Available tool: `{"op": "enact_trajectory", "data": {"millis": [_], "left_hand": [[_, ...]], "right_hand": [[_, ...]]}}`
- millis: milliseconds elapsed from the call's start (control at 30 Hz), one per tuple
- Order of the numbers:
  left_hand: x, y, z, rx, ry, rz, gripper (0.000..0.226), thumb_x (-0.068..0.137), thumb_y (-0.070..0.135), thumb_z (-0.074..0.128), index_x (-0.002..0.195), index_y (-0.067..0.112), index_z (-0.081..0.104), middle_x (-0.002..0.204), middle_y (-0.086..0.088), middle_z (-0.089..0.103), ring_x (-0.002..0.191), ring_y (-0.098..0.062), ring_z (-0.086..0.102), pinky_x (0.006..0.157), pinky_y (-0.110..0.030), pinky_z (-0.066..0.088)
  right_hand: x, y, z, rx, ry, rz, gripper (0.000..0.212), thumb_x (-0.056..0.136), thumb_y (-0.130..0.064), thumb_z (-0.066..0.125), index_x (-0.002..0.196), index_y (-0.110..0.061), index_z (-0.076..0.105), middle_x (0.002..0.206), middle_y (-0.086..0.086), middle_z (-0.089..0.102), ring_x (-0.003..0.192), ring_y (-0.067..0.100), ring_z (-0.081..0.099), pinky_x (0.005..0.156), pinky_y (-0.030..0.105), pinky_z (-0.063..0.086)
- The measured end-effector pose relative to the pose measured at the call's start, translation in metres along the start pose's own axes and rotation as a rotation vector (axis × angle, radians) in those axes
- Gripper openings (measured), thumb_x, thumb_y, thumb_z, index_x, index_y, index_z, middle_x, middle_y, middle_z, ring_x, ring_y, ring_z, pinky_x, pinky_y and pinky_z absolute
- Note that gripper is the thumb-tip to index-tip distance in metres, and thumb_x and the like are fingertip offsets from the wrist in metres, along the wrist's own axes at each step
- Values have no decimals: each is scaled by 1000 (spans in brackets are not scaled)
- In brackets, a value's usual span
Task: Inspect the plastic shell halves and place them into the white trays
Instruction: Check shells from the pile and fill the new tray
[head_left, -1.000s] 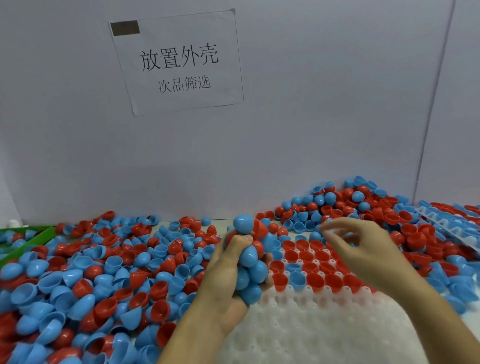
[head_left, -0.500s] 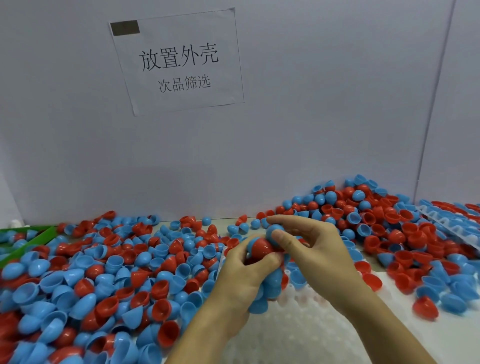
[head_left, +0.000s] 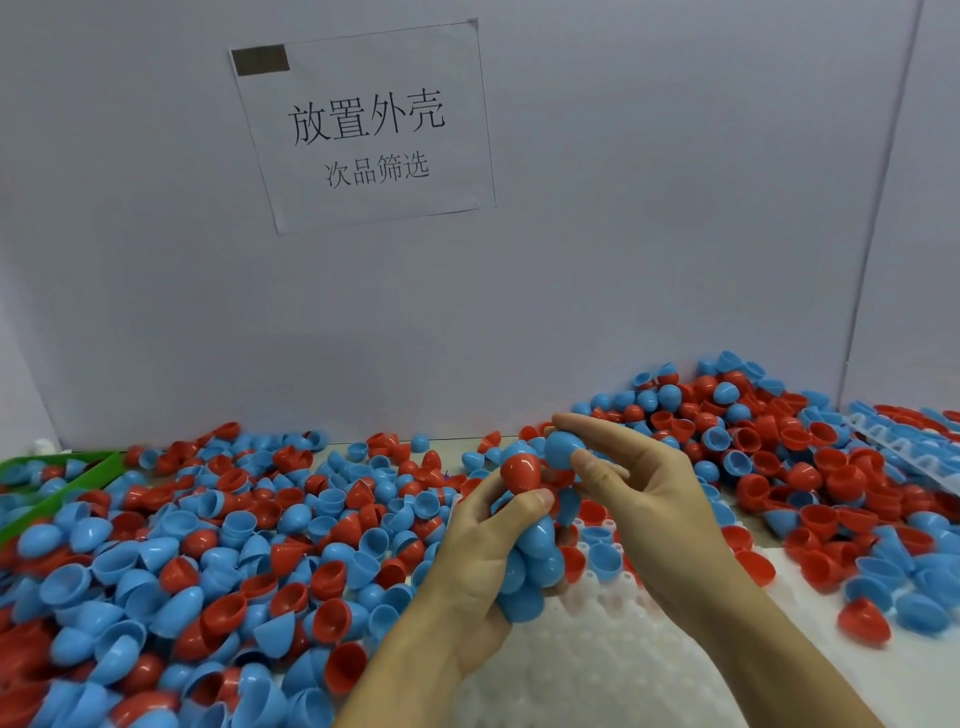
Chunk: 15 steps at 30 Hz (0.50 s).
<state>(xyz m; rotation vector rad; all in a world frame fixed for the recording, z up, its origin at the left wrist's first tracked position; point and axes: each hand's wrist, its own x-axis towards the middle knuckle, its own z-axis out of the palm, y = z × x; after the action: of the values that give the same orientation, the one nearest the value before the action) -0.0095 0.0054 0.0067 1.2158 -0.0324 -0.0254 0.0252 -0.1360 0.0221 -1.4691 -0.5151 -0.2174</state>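
Your left hand (head_left: 483, 561) grips a stacked bunch of shell halves (head_left: 530, 566), mostly blue with a red one (head_left: 521, 472) on top, above the white tray (head_left: 587, 670) at the worktop's near edge. Your right hand (head_left: 644, 499) pinches 1 blue half (head_left: 563, 448) between thumb and fingers, just beside that red one. Loose red and blue halves (head_left: 218, 561) cover the worktop's left and right sides, and a few already sit in the tray's far pockets. A green bin (head_left: 62, 480) sits at the far left edge.
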Motion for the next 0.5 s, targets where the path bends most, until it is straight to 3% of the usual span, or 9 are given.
{"op": "enact_trajectory", "data": {"millis": [167,300,500], "left_hand": [[0,0,0,-15,16,7,58,68,32,70,123,14,66,105,-12,69,75,-19,65,60,-34,55],[1,-1,0,-45,38,-6,55,68,32,72,121,15,67,103,-13,70,77,-20,66,58,-34,55],[1,-1,2,-66,70,22,51,68,37,75,115,17,71,105,-15,73,82,-21,71,60,-31,56]], "right_hand": [[-1,-1,-1,-15,-19,-20,37,93,-2,62,107,-35,70,105,-29,70,101,-6,67,71,10,53],[-3,-3,1,-193,-43,-82,50,87,10,66,104,-37,71,107,-24,71,109,0,64,85,19,56],[-5,-1,5,-347,-57,-124,51,85,11,66,104,-37,69,106,-26,69,109,-2,62,86,16,54]]}}
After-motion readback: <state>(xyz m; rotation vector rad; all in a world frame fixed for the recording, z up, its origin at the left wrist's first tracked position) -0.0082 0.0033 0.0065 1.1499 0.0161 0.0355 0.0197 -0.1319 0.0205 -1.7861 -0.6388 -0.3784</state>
